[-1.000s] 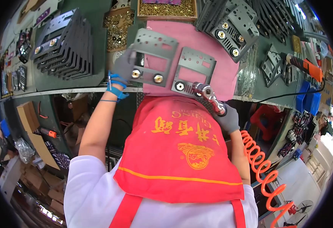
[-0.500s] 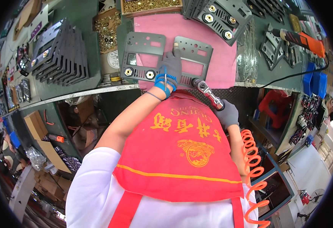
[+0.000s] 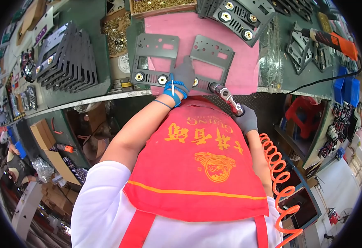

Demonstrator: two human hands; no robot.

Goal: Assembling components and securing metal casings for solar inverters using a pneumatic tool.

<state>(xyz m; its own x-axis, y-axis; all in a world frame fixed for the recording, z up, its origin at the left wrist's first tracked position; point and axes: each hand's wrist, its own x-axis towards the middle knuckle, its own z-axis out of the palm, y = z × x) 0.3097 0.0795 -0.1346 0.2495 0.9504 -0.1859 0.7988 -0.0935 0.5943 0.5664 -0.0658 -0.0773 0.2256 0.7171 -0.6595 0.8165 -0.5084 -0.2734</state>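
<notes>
Two dark grey slotted metal plates lie side by side on the pink mat: a left plate (image 3: 158,45) with two brass-centred hex nuts along its near edge, and a right plate (image 3: 210,47). My left hand (image 3: 182,75), in a grey glove, is closed at the right plate's left edge; its fingertips are partly hidden. Beside it a hex nut (image 3: 195,82) shows on the right plate's near strip. My gloved right hand (image 3: 248,120) grips the rear of a red and silver ratchet wrench (image 3: 227,98). The ratchet's head is at the right plate's near right corner; contact is unclear.
An orange coiled hose (image 3: 278,169) runs by my right forearm. Stacked plates stand at the left (image 3: 67,58) and far right (image 3: 241,20). Boxes of brass parts (image 3: 115,35) sit at the back. An orange power driver (image 3: 334,43) with a black cord lies at right.
My left hand has drawn back toward me and slightly left, its pointing finger no longer stretched out. The right plate has turned slightly, exposing a nut. The ratchet has shifted slightly right.
</notes>
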